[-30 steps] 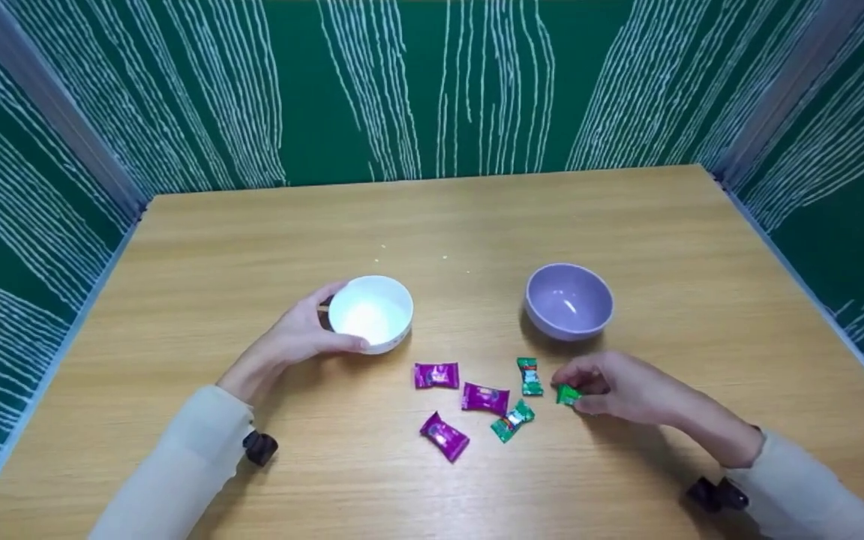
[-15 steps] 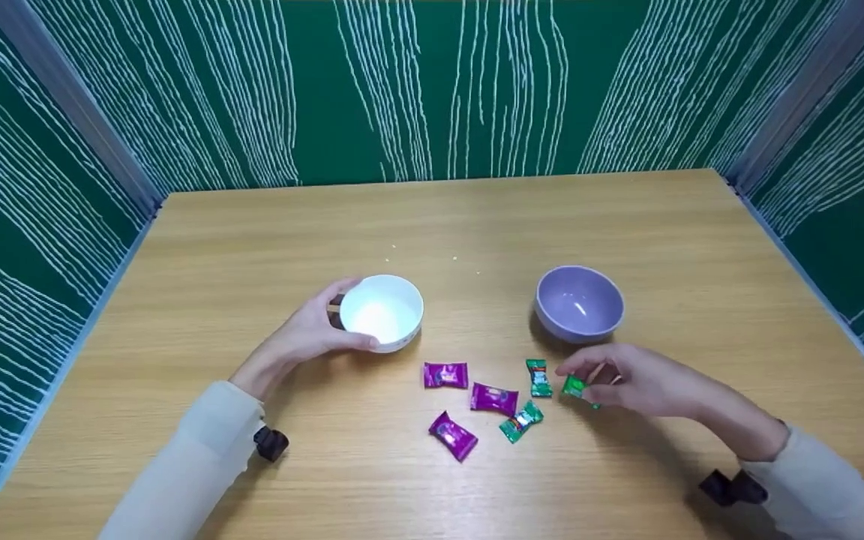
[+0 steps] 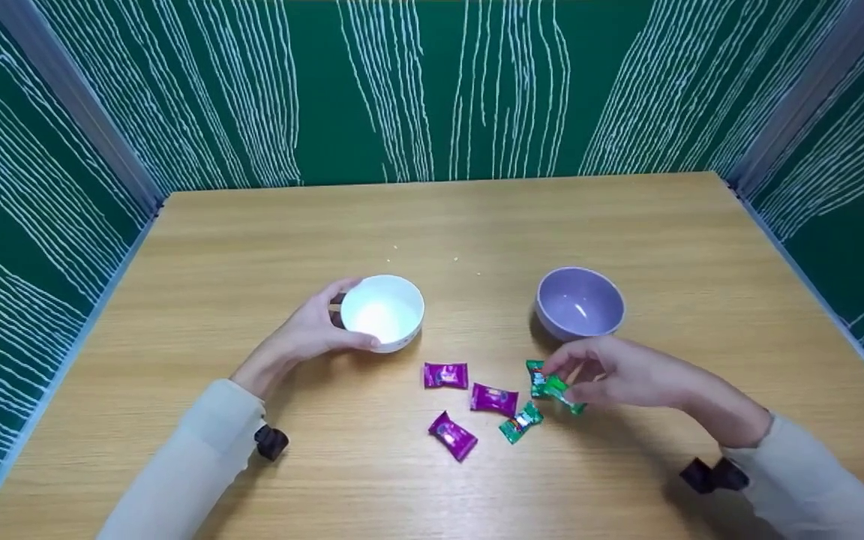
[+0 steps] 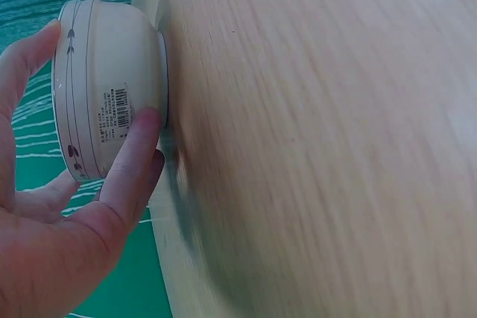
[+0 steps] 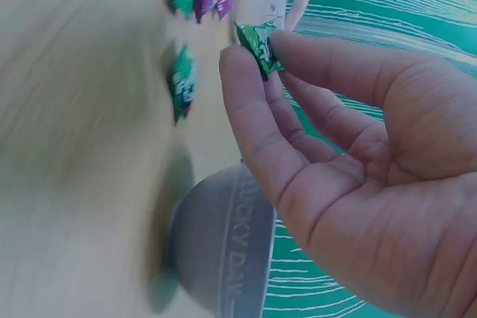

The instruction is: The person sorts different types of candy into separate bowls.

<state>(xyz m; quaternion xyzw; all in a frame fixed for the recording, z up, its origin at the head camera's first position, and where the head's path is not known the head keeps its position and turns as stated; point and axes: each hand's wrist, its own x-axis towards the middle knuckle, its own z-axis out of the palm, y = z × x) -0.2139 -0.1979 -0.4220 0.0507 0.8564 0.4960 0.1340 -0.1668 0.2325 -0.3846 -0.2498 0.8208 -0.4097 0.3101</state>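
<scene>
My left hand (image 3: 304,334) grips the side of a white bowl (image 3: 383,311), thumb near its rim. The left wrist view shows the bowl's barcode label (image 4: 115,113) and fingers spread along its wall. Between thumb and forefinger, my right hand (image 3: 627,375) pinches a green-wrapped candy (image 5: 258,48), held above the table. In the head view it overlaps another green candy (image 3: 535,373) lying flat. A further green candy (image 3: 522,422) lies close by, its upper end at a purple-wrapped candy (image 3: 493,400). Two more purple candies, one upper (image 3: 445,376) and one lower (image 3: 453,436), lie to the left.
Just beyond my right hand stands a purple bowl (image 3: 580,304), with raised lettering visible in the right wrist view. Small white specks (image 3: 456,259) dot the wooden table (image 3: 289,240). Green walls with white streaks (image 3: 357,90) enclose its back and sides.
My right hand has raised the pinched green candy off the table and carried it left, over the neighbouring green one. The left hand keeps its grip on the white bowl. The head view shifted slightly.
</scene>
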